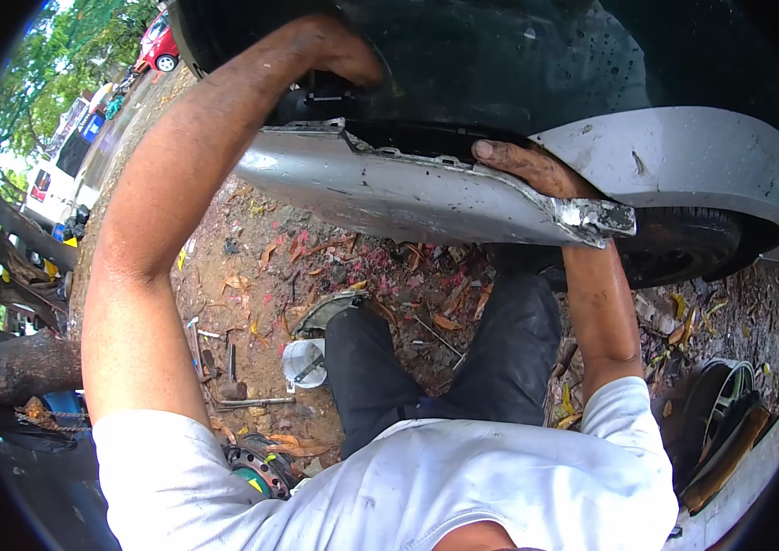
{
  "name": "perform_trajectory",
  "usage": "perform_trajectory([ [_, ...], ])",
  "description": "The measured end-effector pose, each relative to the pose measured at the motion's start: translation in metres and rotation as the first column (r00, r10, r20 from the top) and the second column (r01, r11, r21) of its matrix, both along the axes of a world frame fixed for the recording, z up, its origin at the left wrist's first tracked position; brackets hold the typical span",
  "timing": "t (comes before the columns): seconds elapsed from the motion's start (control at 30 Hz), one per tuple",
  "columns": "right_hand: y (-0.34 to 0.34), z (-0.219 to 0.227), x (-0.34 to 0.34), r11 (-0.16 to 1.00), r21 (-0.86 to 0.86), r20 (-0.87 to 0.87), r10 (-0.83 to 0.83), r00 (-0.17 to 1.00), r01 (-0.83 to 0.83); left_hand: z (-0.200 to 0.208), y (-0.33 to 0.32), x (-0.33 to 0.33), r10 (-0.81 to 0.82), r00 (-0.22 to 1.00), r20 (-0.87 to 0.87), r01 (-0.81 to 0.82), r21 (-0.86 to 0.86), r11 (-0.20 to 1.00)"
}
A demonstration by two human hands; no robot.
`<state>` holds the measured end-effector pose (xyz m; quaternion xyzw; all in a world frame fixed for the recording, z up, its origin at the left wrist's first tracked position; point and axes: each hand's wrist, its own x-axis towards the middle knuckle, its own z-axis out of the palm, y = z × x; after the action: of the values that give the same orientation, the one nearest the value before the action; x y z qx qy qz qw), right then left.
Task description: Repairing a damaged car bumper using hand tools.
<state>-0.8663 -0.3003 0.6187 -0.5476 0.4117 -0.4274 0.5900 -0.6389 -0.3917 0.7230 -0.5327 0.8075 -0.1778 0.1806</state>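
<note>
A silver car bumper (389, 188) spans the view in front of me, its clipped upper edge standing apart from the dark green car body (481, 64). My left hand (351, 57) reaches over from the left, bent at the wrist, down by a black bracket (330, 95) near the gap; its fingers are lost in shadow. At the bumper's right end, my right forearm passes behind it from below. My right hand (541, 169) comes out above the edge and holds the bumper there, one digit lying along the rim. Its other fingers are hidden.
A silver fender (683, 156) arches over a black tyre (683, 243) at the right. On the leafy ground lie a hammer (232, 372), a clear plastic container (304, 363) and a round perforated metal part (265, 468). A loose wheel-like part (720, 395) rests at the right; a tree trunk (22, 365) stands left.
</note>
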Motion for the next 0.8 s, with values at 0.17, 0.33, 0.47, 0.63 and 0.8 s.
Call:
perform_trajectory([
  [0.17,-0.008,-0.005,0.004,1.0,0.015,-0.093,0.006,0.996,-0.004,0.025,0.028,-0.012,0.439,0.891,-0.116,-0.39,0.298,0.871],
  [0.33,-0.011,-0.004,-0.001,0.996,-0.013,-0.185,0.08,0.98,-0.084,0.017,0.005,0.012,0.36,0.925,-0.117,-0.339,0.171,0.925],
  [0.47,-0.015,-0.01,-0.003,0.992,-0.078,-0.307,0.073,0.949,-0.102,0.009,-0.008,0.033,0.111,0.992,-0.06,-0.097,0.199,0.975],
  [0.63,-0.014,-0.009,0.0,0.993,-0.062,-0.297,0.073,0.952,-0.095,0.002,-0.013,0.034,0.241,0.97,0.023,-0.238,0.265,0.934],
  [0.8,-0.011,-0.001,0.0,0.995,-0.053,-0.282,0.061,0.958,-0.079,0.0,0.003,0.029,0.136,0.989,0.049,-0.141,0.118,0.983],
])
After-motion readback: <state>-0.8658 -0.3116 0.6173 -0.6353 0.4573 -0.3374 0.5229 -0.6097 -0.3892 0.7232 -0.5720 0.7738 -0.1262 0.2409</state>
